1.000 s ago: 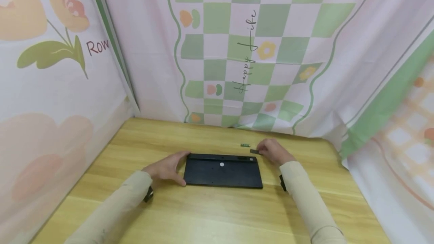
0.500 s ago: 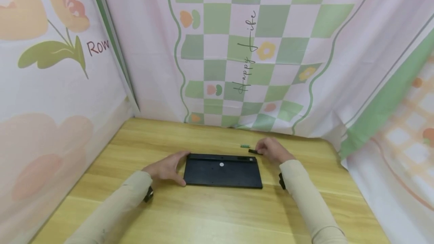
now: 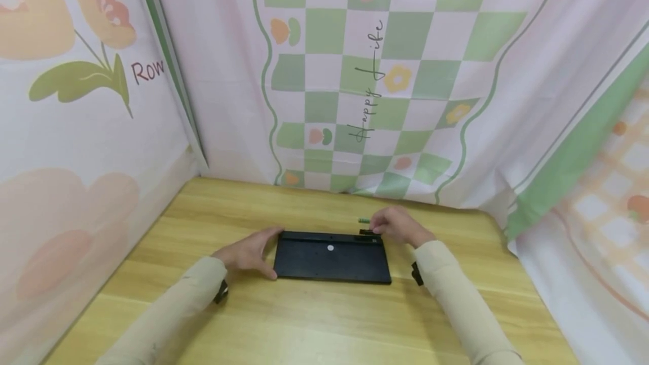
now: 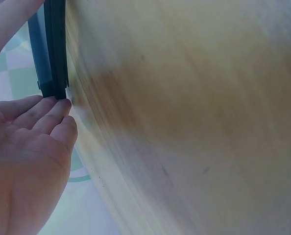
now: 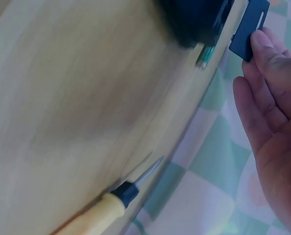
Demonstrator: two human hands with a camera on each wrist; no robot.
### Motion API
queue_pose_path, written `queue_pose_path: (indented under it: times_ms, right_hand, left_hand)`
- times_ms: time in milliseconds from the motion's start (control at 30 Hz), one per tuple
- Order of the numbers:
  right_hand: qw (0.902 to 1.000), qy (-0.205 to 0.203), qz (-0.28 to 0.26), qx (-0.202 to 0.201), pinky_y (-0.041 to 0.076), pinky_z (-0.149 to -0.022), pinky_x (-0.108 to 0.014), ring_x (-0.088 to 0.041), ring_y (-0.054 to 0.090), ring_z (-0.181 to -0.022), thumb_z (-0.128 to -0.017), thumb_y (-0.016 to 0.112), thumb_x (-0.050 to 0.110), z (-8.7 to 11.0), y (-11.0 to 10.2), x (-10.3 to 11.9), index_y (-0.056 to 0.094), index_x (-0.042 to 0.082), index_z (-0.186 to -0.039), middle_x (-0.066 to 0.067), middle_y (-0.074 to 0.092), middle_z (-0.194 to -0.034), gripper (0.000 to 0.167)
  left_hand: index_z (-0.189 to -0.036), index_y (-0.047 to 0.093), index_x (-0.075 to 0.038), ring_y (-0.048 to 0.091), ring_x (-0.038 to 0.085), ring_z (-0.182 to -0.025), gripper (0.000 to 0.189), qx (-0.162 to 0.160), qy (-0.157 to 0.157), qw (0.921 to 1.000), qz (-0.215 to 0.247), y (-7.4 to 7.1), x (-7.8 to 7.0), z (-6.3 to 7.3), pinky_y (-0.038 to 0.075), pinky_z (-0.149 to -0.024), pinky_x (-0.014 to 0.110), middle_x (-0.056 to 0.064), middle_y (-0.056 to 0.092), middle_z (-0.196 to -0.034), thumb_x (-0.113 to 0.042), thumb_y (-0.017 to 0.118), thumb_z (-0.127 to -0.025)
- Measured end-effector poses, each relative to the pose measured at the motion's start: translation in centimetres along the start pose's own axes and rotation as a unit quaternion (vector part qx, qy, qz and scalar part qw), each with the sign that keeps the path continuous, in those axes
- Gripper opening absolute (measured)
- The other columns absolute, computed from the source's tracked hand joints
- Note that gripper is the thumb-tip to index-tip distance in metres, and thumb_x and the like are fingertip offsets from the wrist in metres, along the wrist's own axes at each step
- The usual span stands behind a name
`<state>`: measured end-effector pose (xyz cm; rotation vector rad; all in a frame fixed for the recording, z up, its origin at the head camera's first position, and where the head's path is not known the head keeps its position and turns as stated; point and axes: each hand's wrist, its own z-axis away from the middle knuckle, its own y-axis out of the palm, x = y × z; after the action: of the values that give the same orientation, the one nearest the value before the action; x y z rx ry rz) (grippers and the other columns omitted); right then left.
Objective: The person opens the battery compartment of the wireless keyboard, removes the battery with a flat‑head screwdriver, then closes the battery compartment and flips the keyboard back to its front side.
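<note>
A black keyboard (image 3: 324,263) lies underside up on the wooden table, with a small round white sticker on it. My left hand (image 3: 245,254) holds its left end, thumb at the near corner and fingertips at the far corner. Over the far right part, my right hand (image 3: 398,224) pinches a small black battery cover (image 5: 248,32) between thumb and fingers. The cover is just above the open battery slot (image 3: 374,239); whether it touches the keyboard, I cannot tell. Green batteries (image 3: 363,221) lie on the table beyond the keyboard, partly hidden behind the right hand.
In the right wrist view, a pointed tool (image 5: 101,210) with a pale yellow handle and metal tip lies on the table. A checked curtain (image 3: 365,100) hangs along the table's back edge, and a flowered cloth (image 3: 101,72) stands at the left.
The right hand has carried the battery cover left and nearer, from beside the keyboard to its far right edge. The left hand keeps its hold on the keyboard.
</note>
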<state>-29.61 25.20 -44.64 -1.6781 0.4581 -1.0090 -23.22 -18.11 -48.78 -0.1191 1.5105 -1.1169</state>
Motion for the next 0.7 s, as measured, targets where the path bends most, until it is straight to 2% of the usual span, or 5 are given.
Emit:
queue_pose_path:
  times_ms: [267,433,700]
  right_hand:
    - [0.9994,-0.029,-0.001,0.017,0.060,-0.073,-0.030,-0.011,0.070,-0.083,-0.095,0.075,0.003,-0.4,0.7,1.2,0.080,0.010,-0.092,0.003,0.079,-0.088,0.009]
    - [0.9993,-0.034,-0.003,0.018,0.060,-0.073,-0.029,-0.011,0.070,-0.082,-0.093,0.076,0.002,-0.6,1.1,0.8,0.080,0.009,-0.092,0.003,0.079,-0.086,0.008]
    - [0.9992,-0.031,-0.008,0.023,0.059,-0.072,-0.027,-0.009,0.069,-0.081,-0.094,0.076,0.003,-0.9,1.7,0.2,0.080,0.010,-0.091,0.002,0.079,-0.086,0.009]
  left_hand:
    - [-0.169,0.021,-0.007,0.023,0.042,-0.162,0.125,-0.001,0.011,0.9999,-0.003,0.0,0.4,0.0,0.023,-0.132,0.061,0.020,0.022,-0.175,-0.032,0.098,-0.074]
    - [-0.169,0.020,-0.007,0.023,0.042,-0.162,0.124,0.002,0.011,0.9999,0.004,0.0,0.4,0.0,0.024,-0.132,0.061,0.020,0.022,-0.175,-0.031,0.098,-0.074]
    - [-0.169,0.020,-0.007,0.023,0.042,-0.162,0.124,-0.003,0.007,0.9999,-0.012,-0.1,0.5,0.1,0.023,-0.132,0.060,0.020,0.022,-0.175,-0.031,0.098,-0.075]
